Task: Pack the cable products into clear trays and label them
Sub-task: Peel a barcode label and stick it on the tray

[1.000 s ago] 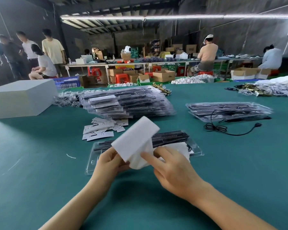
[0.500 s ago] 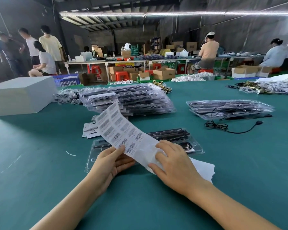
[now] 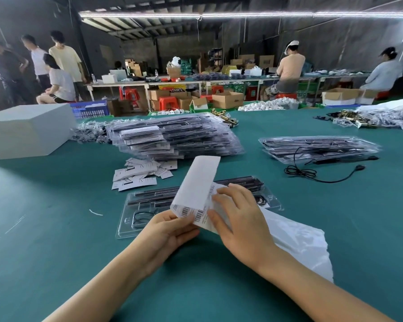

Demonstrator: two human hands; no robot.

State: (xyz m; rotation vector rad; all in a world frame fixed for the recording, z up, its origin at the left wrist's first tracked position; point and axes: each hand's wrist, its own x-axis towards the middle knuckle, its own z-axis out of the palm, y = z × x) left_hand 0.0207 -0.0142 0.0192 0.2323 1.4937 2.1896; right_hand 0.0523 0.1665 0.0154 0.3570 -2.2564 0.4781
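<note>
Both hands meet low in the middle of the view over a green table (image 3: 56,228), working a strip of barcode labels (image 3: 197,182). The left hand (image 3: 165,231) lies palm up under the strip's lower end, its fingers loosely curled and its thumb pinching the paper by the printed barcodes. The right hand (image 3: 240,219) comes in from five o'clock with fingers spread and bent, the tips pressing on the strip at its fold; its thumb lies along the strip's lower edge. The strip's blank back stands up toward twelve o'clock, and more white backing paper (image 3: 298,242) trails off under the right forearm toward four o'clock. Directly beyond the hands a clear tray (image 3: 130,219) lies flat on the table, with black rods and a coiled black cable in its pockets. At eleven o'clock from the tray is a scatter of small white cards (image 3: 135,175), and beyond them a big heap of filled trays (image 3: 172,138). A smaller stack of trays (image 3: 316,145) sits at two o'clock, with a loose black cable (image 3: 316,175) beside its near edge. A white box (image 3: 26,129) stands at ten o'clock. Across the room, people stand and sit at other tables among cardboard boxes.
</note>
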